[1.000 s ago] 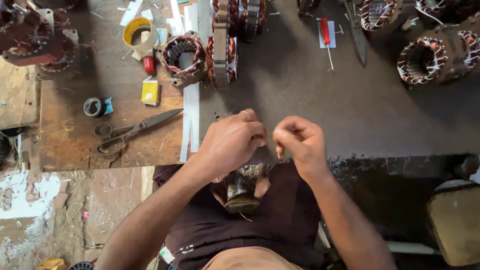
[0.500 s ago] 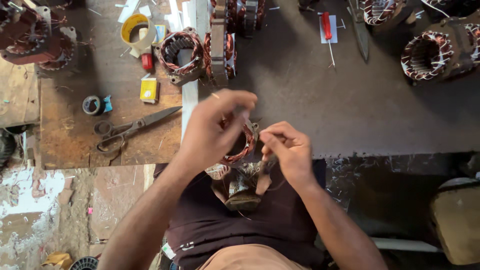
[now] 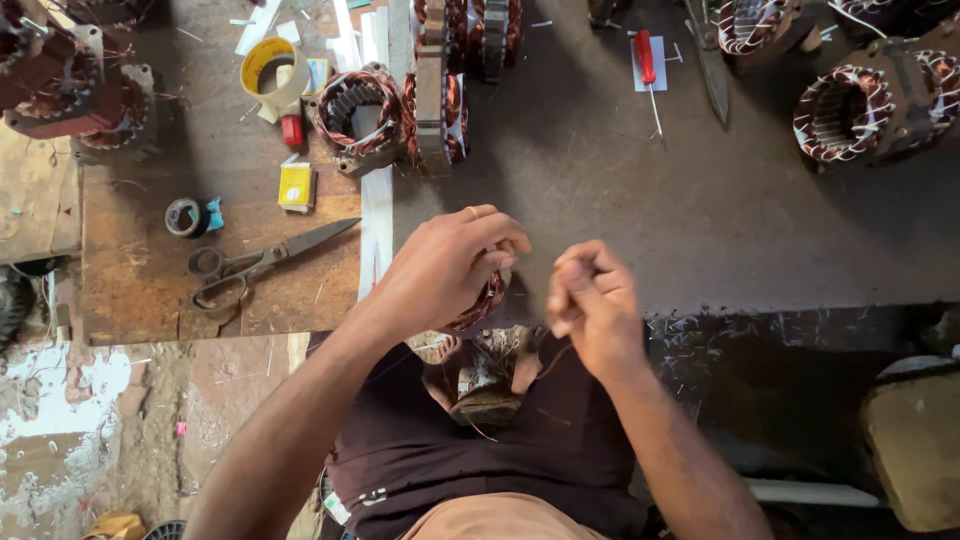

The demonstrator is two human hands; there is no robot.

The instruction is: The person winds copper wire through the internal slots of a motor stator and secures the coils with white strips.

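The left hand was clenched around a stator wound with glossy copper-red wire, held just above the lap; only a curved edge of coil showed beneath the fingers, and a ring sat on one finger. The right hand was closed in a pinch just beside it, apparently on a thin wire too fine to make out clearly; the two hands stood close but apart. Below them a second metal part rested between the knees on dark cloth.

Beyond the hands lay a grey, dusty surface, matte and scuffed; to the left of them a worn brown wooden board carried steel scissors with dark loops, a small yellow box, a dark tape roll and a pale yellow tape roll. Farther ahead stood another ribbed stator ring with copper coils; far to the right a bigger one; a red-handled screwdriver lay on white paper. White wire clippings littered the surface edge right of the right hand.
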